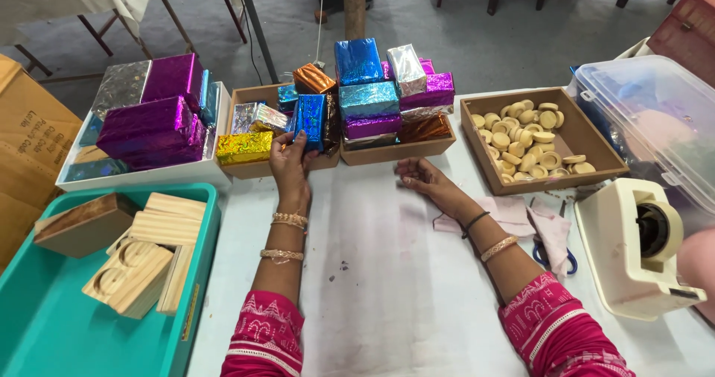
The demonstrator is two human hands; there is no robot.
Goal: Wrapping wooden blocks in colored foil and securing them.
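As the left hand [289, 157] grips it, the blue foil-wrapped block [310, 120] glitters (right hand [418, 174] empty, loosely curled).

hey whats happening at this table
A person sits at a white table. Their left hand is on a blue foil-wrapped block standing in a wooden tray full of shiny wrapped blocks. Their right hand rests palm-up and empty on the table. To the right are a wooden box of small round wooden discs and a tape dispenser; a teal tray on the left holds bare wooden blocks.
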